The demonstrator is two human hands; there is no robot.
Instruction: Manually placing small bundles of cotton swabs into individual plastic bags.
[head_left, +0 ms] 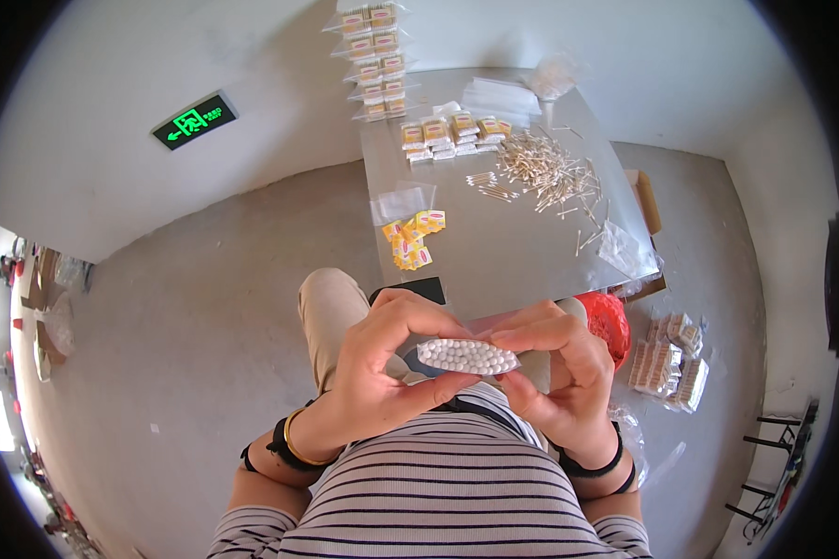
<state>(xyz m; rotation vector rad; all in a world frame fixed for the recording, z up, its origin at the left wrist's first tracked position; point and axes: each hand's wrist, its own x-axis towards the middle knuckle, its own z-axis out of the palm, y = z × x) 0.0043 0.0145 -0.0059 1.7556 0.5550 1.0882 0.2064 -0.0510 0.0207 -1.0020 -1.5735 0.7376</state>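
Between both hands, close to my body, is a clear bag of cotton swabs [467,356], its end turned up so the packed white tips show. My left hand [382,349] grips the bag's left side, thumb below and fingers above. On the right side my right hand [555,359] pinches the bag between thumb and fingers. Ahead of my hands is a metal table [475,242] with a heap of loose cotton swabs [550,170]. Yellow label cards [410,240] lie near its left edge, beside clear empty bags [404,203].
Packed swab bags [452,133] sit in rows on the table, with a tall stack [373,65] behind. Clear plastic sleeves [499,101] lie at the back. A red bag-lined bin [606,328] and bundled swab packs [667,365] stand right. A dark rack [774,475] leans by the wall.
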